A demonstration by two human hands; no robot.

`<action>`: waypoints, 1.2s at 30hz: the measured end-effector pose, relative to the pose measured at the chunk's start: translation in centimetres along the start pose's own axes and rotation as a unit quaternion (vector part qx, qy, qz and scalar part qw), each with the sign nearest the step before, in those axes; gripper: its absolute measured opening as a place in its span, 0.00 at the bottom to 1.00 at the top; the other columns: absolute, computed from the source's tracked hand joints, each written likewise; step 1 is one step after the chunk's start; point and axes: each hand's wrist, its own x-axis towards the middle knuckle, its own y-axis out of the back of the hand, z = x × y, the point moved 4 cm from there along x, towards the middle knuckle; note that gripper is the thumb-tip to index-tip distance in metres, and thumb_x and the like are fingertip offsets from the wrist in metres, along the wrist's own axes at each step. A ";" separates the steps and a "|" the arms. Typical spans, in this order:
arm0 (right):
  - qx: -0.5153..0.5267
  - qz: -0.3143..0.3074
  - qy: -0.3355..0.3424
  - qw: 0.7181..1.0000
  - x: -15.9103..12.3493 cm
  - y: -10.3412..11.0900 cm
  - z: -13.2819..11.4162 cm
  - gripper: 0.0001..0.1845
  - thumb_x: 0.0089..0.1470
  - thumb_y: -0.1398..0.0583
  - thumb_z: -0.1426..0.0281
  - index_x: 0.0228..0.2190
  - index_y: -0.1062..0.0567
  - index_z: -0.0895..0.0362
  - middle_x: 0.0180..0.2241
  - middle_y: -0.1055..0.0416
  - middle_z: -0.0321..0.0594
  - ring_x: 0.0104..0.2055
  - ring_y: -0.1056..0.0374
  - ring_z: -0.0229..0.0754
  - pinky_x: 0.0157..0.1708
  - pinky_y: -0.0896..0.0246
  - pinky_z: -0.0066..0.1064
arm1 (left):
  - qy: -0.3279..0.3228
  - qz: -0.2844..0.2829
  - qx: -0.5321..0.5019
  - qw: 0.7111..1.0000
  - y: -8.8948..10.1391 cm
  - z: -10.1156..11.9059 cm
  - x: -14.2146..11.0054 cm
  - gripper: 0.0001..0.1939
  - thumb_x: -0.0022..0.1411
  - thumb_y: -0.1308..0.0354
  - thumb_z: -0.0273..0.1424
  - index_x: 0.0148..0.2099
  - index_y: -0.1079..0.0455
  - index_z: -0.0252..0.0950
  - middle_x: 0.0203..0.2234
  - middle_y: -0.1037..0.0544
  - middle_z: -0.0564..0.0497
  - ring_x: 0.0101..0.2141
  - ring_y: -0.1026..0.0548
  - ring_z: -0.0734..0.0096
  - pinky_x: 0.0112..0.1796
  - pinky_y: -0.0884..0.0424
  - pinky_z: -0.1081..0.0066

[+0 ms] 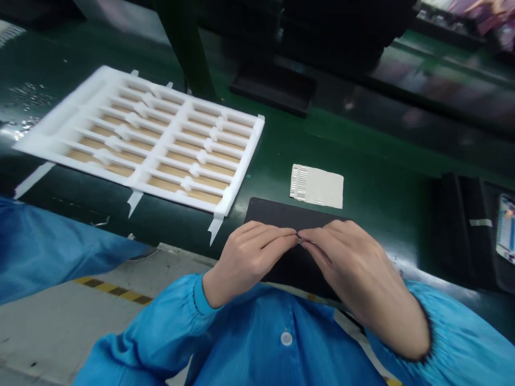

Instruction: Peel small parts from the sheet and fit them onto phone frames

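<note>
Both hands meet above a black mat (pixel 281 212) at the near edge of the bench. Thumb and fingers of my left hand (pixel 253 254) are pinched together, pointing right. My right hand (pixel 348 254) pinches from the other side, its fingertips almost touching the left ones. Between the fingertips shows a tiny dark and shiny piece (pixel 299 238), too small to name. Just beyond the mat lies a pale card (pixel 322 187) with rows of small shiny strips along its left side.
A white foam tray (pixel 185 115) with several slots lies on the green bench (pixel 273 155), tape tabs at its edges. A black shallow tray (pixel 273 88) sits behind. At right stand black blocks (pixel 462 225) and a phone-like part (pixel 506 228). Another person's blue sleeve (pixel 60 246) reaches in at left.
</note>
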 end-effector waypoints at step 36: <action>0.416 0.279 -0.348 0.793 -6.6 -3.4 7.4 0.19 0.55 0.40 0.48 0.38 0.25 0.50 0.34 0.27 0.47 0.28 0.35 0.50 0.27 0.41 0.45 | 0.223 -0.095 0.089 0.966 19.7 -6.9 -0.7 0.11 0.65 0.41 0.37 0.43 0.22 0.37 0.38 0.18 0.52 0.39 0.20 0.71 0.43 0.22 0.72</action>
